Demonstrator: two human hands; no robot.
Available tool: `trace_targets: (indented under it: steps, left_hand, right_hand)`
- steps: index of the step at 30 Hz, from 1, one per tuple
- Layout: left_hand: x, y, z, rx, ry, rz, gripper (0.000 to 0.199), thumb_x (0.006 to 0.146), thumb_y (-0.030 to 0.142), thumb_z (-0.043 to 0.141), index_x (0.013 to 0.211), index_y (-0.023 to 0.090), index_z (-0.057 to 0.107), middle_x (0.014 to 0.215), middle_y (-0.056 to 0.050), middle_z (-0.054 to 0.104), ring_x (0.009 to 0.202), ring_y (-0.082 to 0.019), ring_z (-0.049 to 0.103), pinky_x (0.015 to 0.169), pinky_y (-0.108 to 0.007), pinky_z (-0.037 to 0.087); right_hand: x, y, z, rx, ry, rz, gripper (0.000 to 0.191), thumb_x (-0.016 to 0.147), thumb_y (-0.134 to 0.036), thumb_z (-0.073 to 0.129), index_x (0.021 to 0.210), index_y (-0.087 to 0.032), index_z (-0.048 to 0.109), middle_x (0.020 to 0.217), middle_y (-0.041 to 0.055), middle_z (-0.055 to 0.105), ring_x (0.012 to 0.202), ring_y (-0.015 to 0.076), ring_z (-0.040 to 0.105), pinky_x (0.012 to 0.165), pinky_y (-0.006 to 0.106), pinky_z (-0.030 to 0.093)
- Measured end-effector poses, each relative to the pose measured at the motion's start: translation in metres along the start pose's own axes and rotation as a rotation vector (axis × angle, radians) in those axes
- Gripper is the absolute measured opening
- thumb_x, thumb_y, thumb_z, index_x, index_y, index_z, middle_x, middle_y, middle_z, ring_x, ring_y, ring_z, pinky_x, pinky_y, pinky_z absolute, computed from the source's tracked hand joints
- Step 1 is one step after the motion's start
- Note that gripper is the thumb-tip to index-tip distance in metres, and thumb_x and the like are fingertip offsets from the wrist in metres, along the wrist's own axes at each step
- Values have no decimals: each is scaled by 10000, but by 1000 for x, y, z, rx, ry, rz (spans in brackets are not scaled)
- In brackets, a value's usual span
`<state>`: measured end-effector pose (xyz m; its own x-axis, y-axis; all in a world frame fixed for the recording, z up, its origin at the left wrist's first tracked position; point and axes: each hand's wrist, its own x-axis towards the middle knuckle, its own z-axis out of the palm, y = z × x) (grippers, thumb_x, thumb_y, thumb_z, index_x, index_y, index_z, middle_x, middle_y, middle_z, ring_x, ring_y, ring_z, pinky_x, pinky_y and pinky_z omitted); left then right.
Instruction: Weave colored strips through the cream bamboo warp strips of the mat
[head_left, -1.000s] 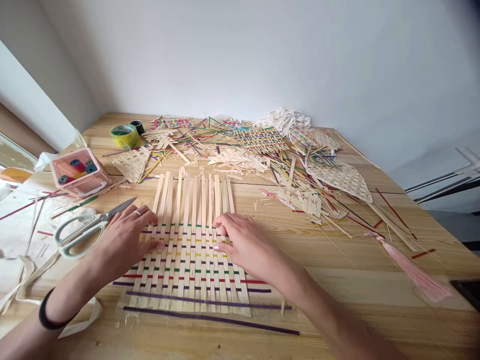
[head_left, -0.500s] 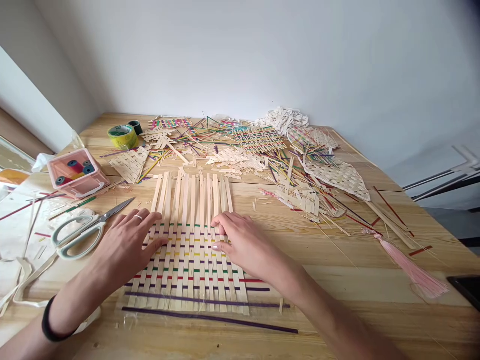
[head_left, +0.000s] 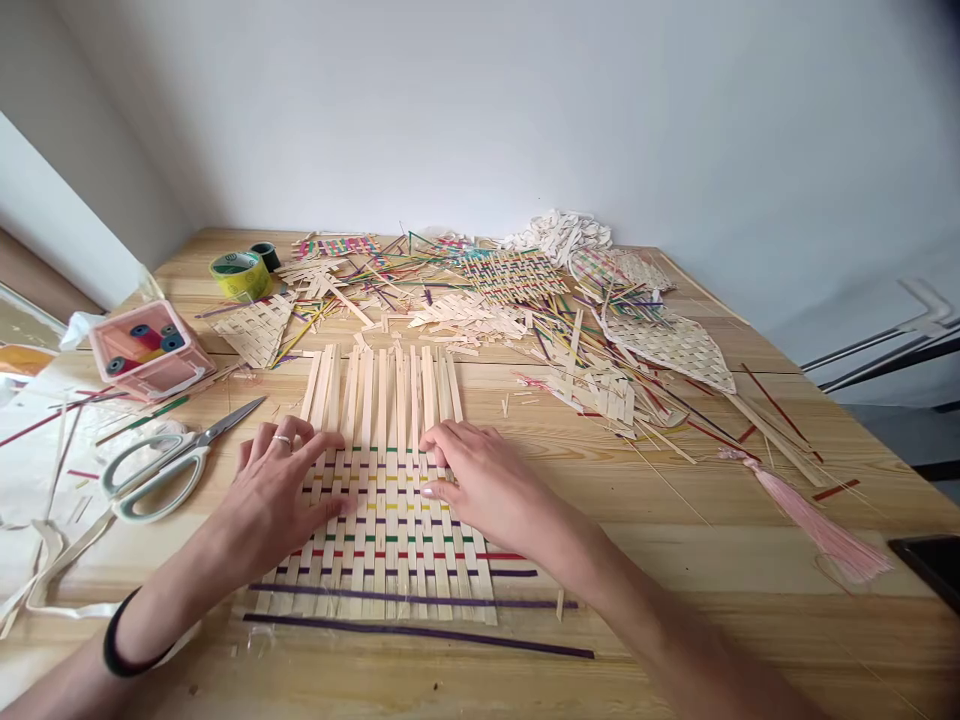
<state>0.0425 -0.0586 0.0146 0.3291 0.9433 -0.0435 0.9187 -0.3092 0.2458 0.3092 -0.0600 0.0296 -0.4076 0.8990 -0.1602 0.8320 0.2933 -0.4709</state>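
A mat of pale woven strips (head_left: 386,555) lies flat in front of me, crossed by thin green, purple, yellow and red strips. Its loose pale ends (head_left: 375,385) point away from me. My left hand (head_left: 281,480) rests over the left side of the weave, fingers bent and apart, thumb toward the middle. Along the right side lies my right hand (head_left: 487,480), its thumb and index finger apart on the strips and the other fingers curled. Near my body, a purple strip (head_left: 420,634) lies across the table below the mat, by clear tape.
Scissors (head_left: 176,455) lie left of my left hand. Behind them stand a pink box (head_left: 150,350) of thread spools and a yellow tape roll (head_left: 240,275). Scrap strips (head_left: 472,318) and woven pieces (head_left: 667,345) cover the back. A pink tassel (head_left: 817,515) lies at right.
My left hand has shifted a little to the right, further over the weave, with its fingers more bent. The right hand stays at about the same place on the mat.
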Motion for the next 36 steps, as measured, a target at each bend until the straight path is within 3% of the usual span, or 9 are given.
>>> trace_targets:
  steps: [15,23,30,36]
  left_hand:
    - [4,2,5,-125,4,-46,382,805,343,742,1175,293,658,1211,-76,559,1141,-320,491,982,-542,417]
    - [3,5,3,-123,-2,-38,338,810,338,738,1133,289,652,1188,-71,577,1140,-330,520,977,-567,436]
    - [2,-4,4,-128,33,52,432,823,443,758,1212,297,640,1199,-78,533,1155,-323,515,1001,-543,441]
    - [5,-8,1,-134,-5,72,445,821,479,758,1207,290,641,1205,-80,526,1145,-320,513,997,-552,443]
  right_hand:
    - [0,2,0,16,18,-12,276,891,-161,769,1118,-178,614,1081,62,686,1014,219,643,879,355,424]
    - [0,2,2,8,19,-19,261,893,-154,762,1105,-180,612,1099,67,690,1040,225,637,885,364,423]
    - [0,1,1,-4,7,-9,265,895,-139,753,1114,-171,606,1100,73,685,1049,232,633,889,371,423]
    - [0,1,1,-5,14,-16,261,896,-148,752,1110,-179,606,1083,69,683,1031,230,636,874,367,425]
